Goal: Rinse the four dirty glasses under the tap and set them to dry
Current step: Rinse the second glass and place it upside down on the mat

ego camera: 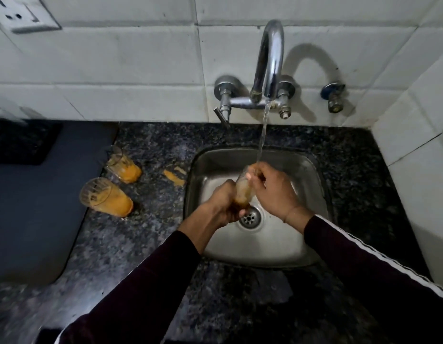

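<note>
One glass (243, 192) gripped at its base by left hand (224, 206), right hand (272, 192) fingers at rim, under tap (270, 60); two dirty glasses (105, 197) (123, 165) on counter (151, 244).

- A dark speckled granite counter (151, 247) runs along the tiled wall, with a steel sink (312, 184) set into it.
- Two orange-smeared glasses stand on it left of the sink, the near glass (106, 197) close to the far glass (123, 164).
- An orange smear (174, 177) lies between them and the sink.
- A dark blue mat (34, 219), possibly cloth, covers the counter's left part.
</note>
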